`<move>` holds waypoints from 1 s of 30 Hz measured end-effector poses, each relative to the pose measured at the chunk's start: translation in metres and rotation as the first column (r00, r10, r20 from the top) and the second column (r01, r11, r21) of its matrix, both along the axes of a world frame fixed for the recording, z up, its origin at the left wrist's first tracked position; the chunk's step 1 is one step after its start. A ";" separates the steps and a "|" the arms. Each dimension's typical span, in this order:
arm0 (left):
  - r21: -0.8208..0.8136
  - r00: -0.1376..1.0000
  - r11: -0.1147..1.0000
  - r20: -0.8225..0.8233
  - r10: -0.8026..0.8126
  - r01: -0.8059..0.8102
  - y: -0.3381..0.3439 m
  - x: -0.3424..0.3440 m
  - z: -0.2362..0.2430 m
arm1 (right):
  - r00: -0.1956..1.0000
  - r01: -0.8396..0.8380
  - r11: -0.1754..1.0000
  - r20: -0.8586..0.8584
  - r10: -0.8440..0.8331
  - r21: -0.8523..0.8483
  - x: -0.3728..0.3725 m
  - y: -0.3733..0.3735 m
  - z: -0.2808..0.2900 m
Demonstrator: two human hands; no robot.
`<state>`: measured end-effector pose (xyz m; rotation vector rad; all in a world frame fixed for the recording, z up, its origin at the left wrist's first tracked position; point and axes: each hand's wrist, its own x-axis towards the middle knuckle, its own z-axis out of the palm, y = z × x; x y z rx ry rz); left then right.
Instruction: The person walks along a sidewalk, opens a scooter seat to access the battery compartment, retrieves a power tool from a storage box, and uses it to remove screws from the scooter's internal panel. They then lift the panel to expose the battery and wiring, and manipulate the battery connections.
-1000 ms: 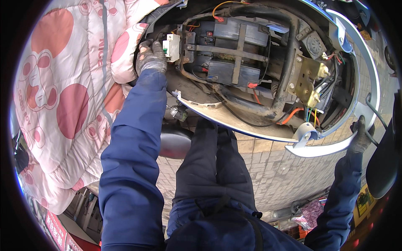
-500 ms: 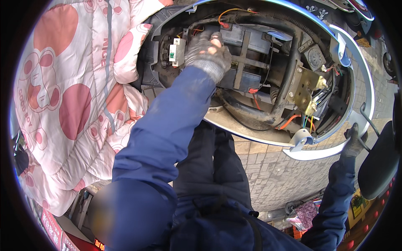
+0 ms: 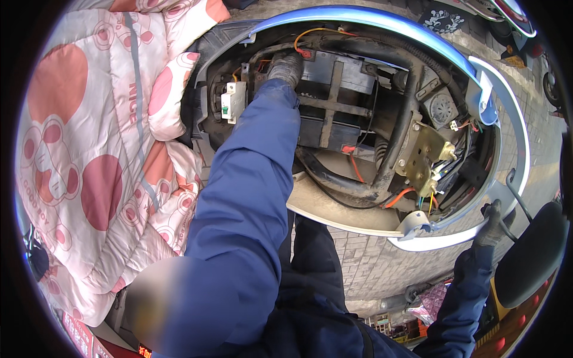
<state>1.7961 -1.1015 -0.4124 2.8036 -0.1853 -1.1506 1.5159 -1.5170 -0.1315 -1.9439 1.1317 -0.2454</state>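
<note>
My left hand [image 3: 285, 70], in a dirty grey glove, reaches deep into the open body of a blue scooter [image 3: 358, 13]. It is beside the upper-left end of a dark battery [image 3: 319, 70], close to a red terminal cap [image 3: 306, 53]. Its fingers are hidden down in the gap. A white breaker switch [image 3: 233, 101] with a green lever stands just left of that forearm. Over at the right, my gloved right hand [image 3: 493, 224] is closed round the edge of a white curved panel [image 3: 439, 240] on the scooter.
A pink-and-white quilt [image 3: 101, 149] covers the left side. Black frame tubes [image 3: 409, 119], a brass-coloured bracket [image 3: 421, 158] with loose wires, and a round grilled part [image 3: 441, 110] sit inside the body. A dark mirror [image 3: 531, 253] juts in at right, above brick paving [image 3: 370, 262].
My left hand has gone further up and deeper beside the battery, so its fingers no longer show. The right hand stays on the white panel. The whole view has shifted slightly.
</note>
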 end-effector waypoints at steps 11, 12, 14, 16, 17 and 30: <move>0.278 0.959 0.952 -0.211 0.190 -0.127 -0.005 0.014 -0.017 | 0.998 0.021 0.999 -0.062 -0.024 -0.040 0.002 0.007 0.004; 0.274 0.954 0.956 -0.241 0.178 -0.109 -0.007 0.017 -0.015 | 0.998 0.012 0.998 -0.066 -0.015 -0.056 0.002 0.008 0.004; 0.267 0.945 0.958 -0.272 0.180 -0.105 -0.007 0.019 -0.011 | 0.996 0.016 0.996 -0.091 -0.024 -0.087 0.001 0.008 0.004; 0.197 0.945 0.948 -0.165 0.283 -0.249 -0.008 0.015 -0.008 | 0.997 0.032 0.996 -0.065 -0.038 -0.079 -0.001 0.008 0.002; 0.135 0.926 0.925 -0.089 0.368 -0.354 -0.007 0.011 -0.006 | 0.995 0.061 0.996 -0.069 -0.066 -0.071 -0.002 0.007 0.002; -0.015 0.952 0.956 -0.101 0.289 -0.292 0.005 0.003 -0.031 | 0.995 0.066 0.997 -0.069 -0.069 -0.049 -0.006 0.000 0.000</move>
